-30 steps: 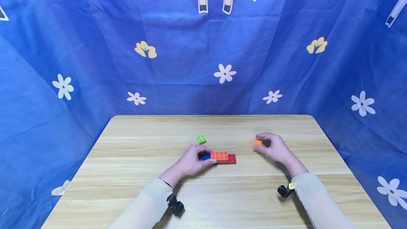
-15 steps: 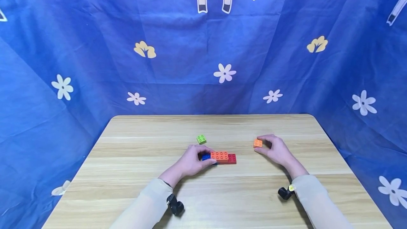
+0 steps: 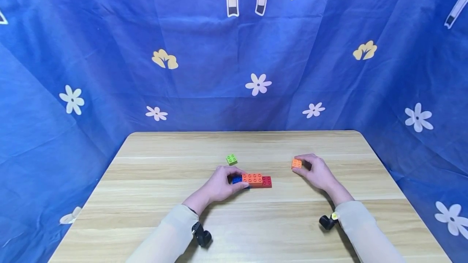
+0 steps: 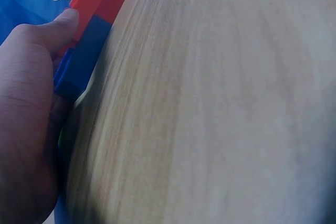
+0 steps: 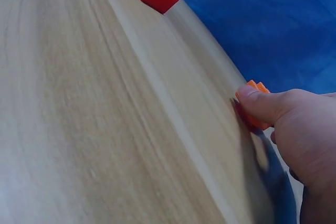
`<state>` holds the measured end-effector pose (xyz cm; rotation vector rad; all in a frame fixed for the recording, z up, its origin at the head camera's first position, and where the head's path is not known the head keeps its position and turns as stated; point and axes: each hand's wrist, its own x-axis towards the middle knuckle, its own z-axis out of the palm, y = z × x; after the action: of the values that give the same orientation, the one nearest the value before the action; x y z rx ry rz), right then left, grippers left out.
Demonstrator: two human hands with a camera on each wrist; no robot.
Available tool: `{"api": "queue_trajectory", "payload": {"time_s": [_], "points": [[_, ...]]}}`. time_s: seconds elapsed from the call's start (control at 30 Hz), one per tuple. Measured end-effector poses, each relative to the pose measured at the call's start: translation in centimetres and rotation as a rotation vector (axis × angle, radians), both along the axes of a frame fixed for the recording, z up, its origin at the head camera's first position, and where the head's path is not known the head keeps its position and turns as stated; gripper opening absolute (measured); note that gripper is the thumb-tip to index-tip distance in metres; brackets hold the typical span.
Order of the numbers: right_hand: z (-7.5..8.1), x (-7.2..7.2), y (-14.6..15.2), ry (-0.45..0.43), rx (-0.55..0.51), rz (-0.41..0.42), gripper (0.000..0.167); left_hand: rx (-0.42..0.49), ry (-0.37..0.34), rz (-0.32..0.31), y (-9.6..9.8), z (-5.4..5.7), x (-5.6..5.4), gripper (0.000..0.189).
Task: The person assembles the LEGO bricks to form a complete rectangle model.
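In the head view my left hand (image 3: 221, 184) grips a joined set of toy building bricks with thumb and fingers on its near and far sides. An orange-red brick (image 3: 252, 179) sits on top, bridging a blue brick (image 4: 84, 59) on the left and a red brick (image 3: 267, 181) on the right. The set rests on the table, its left end partly hidden by the hand. Further right, my right hand (image 3: 317, 171) pinches a small orange brick (image 3: 296, 163) between thumb and fingers, close over the tabletop. Its thumb (image 5: 257, 102) lies along the brick's side in the right wrist view.
A small lime-green brick (image 3: 231, 159) lies studs up just behind the joined set. The wood-grain table (image 3: 256, 230) ends at the back against a blue patterned cloth (image 3: 204, 72), which also hangs along both sides.
Fingers of my right hand have shifted slightly around the small orange brick, which stays in nearly the same spot. The left hand and the joined bricks have not visibly moved.
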<state>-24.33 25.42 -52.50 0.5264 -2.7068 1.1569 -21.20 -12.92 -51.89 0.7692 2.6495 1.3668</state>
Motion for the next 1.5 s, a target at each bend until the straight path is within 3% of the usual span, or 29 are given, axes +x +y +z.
{"api": "queue_trajectory", "payload": {"time_s": [0.23, 0.77, 1.5], "points": [[1.1, 0.2, -0.6, -0.040, -0.004, -0.010, 0.046, -0.006, 0.006, 0.001, 0.0, 0.0, 0.0, 0.033], [3.2, 0.6, -2.2, -0.101, -0.037, 0.062, 0.047, 0.009, -0.024, 0.015, 0.0, 0.2, 0.2, 0.029], [4.5, 2.3, -5.0, -0.143, -0.110, 0.159, 0.050, 0.010, -0.022, 0.018, 0.1, 0.2, 0.4, 0.031]]}}
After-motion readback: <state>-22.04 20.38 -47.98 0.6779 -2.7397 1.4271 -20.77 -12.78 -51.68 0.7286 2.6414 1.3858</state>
